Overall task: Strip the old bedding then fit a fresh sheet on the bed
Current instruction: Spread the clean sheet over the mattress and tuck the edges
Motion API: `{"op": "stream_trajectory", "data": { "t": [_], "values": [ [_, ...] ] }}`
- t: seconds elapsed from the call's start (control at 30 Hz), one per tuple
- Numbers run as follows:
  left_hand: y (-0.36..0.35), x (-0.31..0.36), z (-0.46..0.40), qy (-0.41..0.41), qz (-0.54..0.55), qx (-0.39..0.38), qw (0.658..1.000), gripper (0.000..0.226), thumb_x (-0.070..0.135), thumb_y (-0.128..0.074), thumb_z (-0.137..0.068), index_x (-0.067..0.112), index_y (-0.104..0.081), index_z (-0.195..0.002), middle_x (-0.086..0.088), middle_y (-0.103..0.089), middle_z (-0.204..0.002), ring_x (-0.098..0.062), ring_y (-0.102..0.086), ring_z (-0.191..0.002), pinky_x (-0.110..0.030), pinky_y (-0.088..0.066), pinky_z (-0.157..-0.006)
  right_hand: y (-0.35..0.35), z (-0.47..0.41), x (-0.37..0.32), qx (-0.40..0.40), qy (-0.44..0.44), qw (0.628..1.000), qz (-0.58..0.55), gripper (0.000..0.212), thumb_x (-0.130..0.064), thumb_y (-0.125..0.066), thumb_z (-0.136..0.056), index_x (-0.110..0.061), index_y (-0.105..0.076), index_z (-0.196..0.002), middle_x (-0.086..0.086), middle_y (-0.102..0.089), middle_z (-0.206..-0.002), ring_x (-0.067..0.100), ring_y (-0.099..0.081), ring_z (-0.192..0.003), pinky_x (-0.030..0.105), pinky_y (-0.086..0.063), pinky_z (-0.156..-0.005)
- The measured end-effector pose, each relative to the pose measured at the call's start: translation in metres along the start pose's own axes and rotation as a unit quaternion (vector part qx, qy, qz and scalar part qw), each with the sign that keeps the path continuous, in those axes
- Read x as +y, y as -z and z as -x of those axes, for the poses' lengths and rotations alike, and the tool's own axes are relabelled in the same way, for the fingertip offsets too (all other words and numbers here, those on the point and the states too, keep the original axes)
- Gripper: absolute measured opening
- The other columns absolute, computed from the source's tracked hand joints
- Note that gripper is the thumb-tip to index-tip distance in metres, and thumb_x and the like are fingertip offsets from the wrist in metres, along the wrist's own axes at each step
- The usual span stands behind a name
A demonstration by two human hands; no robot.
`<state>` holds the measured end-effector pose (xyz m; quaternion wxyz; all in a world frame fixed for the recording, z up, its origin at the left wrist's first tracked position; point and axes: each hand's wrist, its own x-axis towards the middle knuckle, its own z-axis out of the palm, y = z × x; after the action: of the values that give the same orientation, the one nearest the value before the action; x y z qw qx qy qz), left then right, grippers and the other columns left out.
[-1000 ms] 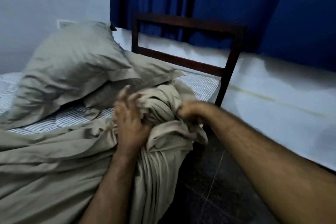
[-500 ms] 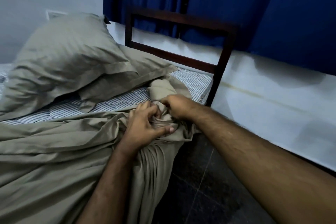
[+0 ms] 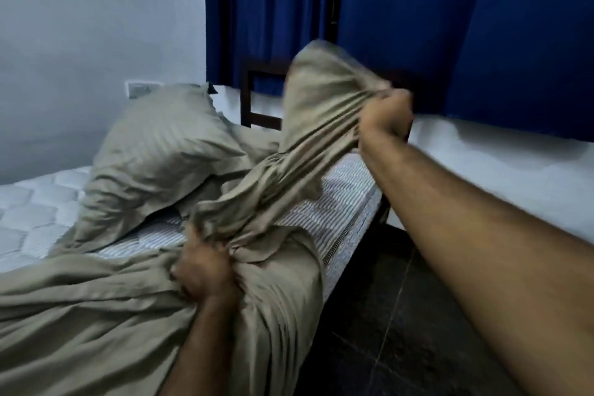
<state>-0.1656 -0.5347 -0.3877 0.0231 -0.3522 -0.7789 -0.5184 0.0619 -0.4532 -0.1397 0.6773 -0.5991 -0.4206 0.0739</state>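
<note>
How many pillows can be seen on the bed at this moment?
1. The pillow in an olive case lies at the head of the mattress, left of the lifted sheet. Another could be hidden behind it.

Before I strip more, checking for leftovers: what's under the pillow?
The pillow rests on bare mattress and partly on the bunched sheet. Whatever lies directly beneath it is covered.

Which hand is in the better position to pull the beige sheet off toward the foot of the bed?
Probably the left hand: its grip bunches the crumpled beige sheet low on the striped mattress. The right hand holds a corner raised near the dark wooden headboard.
</note>
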Motion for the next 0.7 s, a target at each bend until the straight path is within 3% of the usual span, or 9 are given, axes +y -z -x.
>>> {"op": "stream_trajectory", "data": {
  "t": [0.07, 0.2, 0.27, 0.3, 0.37, 0.43, 0.5, 0.6, 0.7],
  "values": [
    [0.004, 0.003, -0.003, 0.102, 0.004, 0.023, 0.995, 0.037, 0.011, -0.057, -0.086, 0.014, -0.056, -0.123, -0.031, -0.057, -0.107, -0.049, -0.059, -0.097, -0.058, -0.049, -0.082, 0.019, -0.013, -0.009, 0.066, -0.042, 0.995, -0.059, 0.036, -0.033, -0.034, -0.108, -0.005, -0.054, -0.122, 0.017, -0.064, -0.126, 0.034, -0.058, -0.117, 0.035, -0.038, -0.082],
    [-0.017, 0.007, 0.005, -0.172, -0.125, 0.029, 0.977, 0.045, 0.026, -0.044, -0.08, 0.018, -0.07, -0.115, -0.025, -0.06, -0.117, -0.044, -0.055, -0.109, -0.053, -0.042, -0.09, 0.03, -0.004, 0.044, -0.179, 0.039, 0.966, 0.183, 0.037, -0.031, -0.046, -0.104, 0.001, -0.056, -0.12, 0.021, -0.058, -0.126, 0.038, -0.055, -0.118, 0.038, -0.043, -0.09],
    [-0.026, 0.006, 0.007, -0.251, -0.153, 0.003, 0.956, 0.049, 0.033, -0.042, -0.082, 0.02, -0.071, -0.12, -0.016, -0.069, -0.118, -0.038, -0.06, -0.113, -0.051, -0.04, -0.096, 0.038, 0.0, 0.075, -0.382, -0.033, 0.871, 0.307, 0.025, -0.023, -0.055, -0.1, -0.002, -0.059, -0.112, 0.015, -0.063, -0.109, 0.029, -0.059, -0.106, 0.035, -0.046, -0.085],
    [-0.027, 0.008, 0.007, -0.24, -0.171, -0.016, 0.955, 0.052, 0.036, -0.041, -0.084, 0.019, -0.07, -0.123, -0.014, -0.072, -0.112, -0.037, -0.062, -0.108, -0.05, -0.041, -0.096, 0.047, 0.006, 0.084, -0.471, -0.062, 0.781, 0.406, 0.02, -0.015, -0.056, -0.099, -0.002, -0.06, -0.115, 0.016, -0.064, -0.11, 0.026, -0.056, -0.1, 0.035, -0.045, -0.083],
    [-0.027, 0.012, 0.005, -0.204, -0.21, -0.043, 0.955, 0.057, 0.047, -0.037, -0.089, 0.019, -0.063, -0.132, -0.015, -0.074, -0.106, -0.037, -0.065, -0.101, -0.048, -0.042, -0.093, 0.059, 0.017, 0.106, -0.514, -0.017, 0.651, 0.559, 0.036, -0.008, -0.052, -0.1, 0.001, -0.057, -0.135, 0.018, -0.059, -0.133, 0.026, -0.055, -0.108, 0.035, -0.043, -0.091],
    [-0.031, 0.014, 0.005, -0.201, -0.248, -0.06, 0.946, 0.065, 0.064, -0.034, -0.092, 0.023, -0.058, -0.138, -0.015, -0.073, -0.107, -0.037, -0.064, -0.104, -0.047, -0.039, -0.091, 0.063, 0.032, 0.122, -0.512, 0.077, 0.602, 0.608, 0.04, -0.017, -0.048, -0.102, -0.005, -0.054, -0.14, 0.014, -0.051, -0.146, 0.032, -0.052, -0.128, 0.041, -0.044, -0.105],
    [-0.033, 0.015, 0.006, -0.217, -0.276, -0.067, 0.934, 0.067, 0.074, -0.035, -0.09, 0.029, -0.064, -0.13, -0.012, -0.072, -0.106, -0.035, -0.062, -0.106, -0.047, -0.037, -0.09, 0.054, 0.046, 0.13, -0.481, 0.153, 0.606, 0.614, 0.042, -0.026, -0.042, -0.102, -0.011, -0.052, -0.141, 0.013, -0.049, -0.147, 0.034, -0.049, -0.134, 0.046, -0.044, -0.107],
    [-0.032, 0.013, 0.003, -0.26, -0.271, -0.063, 0.924, 0.057, 0.066, -0.039, -0.092, 0.024, -0.076, -0.094, -0.009, -0.068, -0.099, -0.034, -0.058, -0.105, -0.048, -0.038, -0.091, 0.012, 0.062, 0.138, -0.426, 0.244, 0.736, 0.466, 0.037, -0.033, -0.045, -0.102, -0.016, -0.054, -0.134, 0.013, -0.05, -0.134, 0.036, -0.054, -0.125, 0.047, -0.045, -0.098],
    [-0.039, 0.004, -0.003, -0.28, -0.222, -0.003, 0.934, 0.038, 0.045, -0.047, -0.091, 0.015, -0.071, -0.087, -0.012, -0.062, -0.097, -0.036, -0.053, -0.103, -0.05, -0.038, -0.089, -0.027, 0.081, 0.14, -0.441, 0.167, 0.828, 0.303, 0.063, -0.05, -0.058, -0.095, -0.018, -0.038, -0.146, 0.019, -0.046, -0.137, 0.04, -0.055, -0.121, 0.045, -0.049, -0.098]
  ]
}}
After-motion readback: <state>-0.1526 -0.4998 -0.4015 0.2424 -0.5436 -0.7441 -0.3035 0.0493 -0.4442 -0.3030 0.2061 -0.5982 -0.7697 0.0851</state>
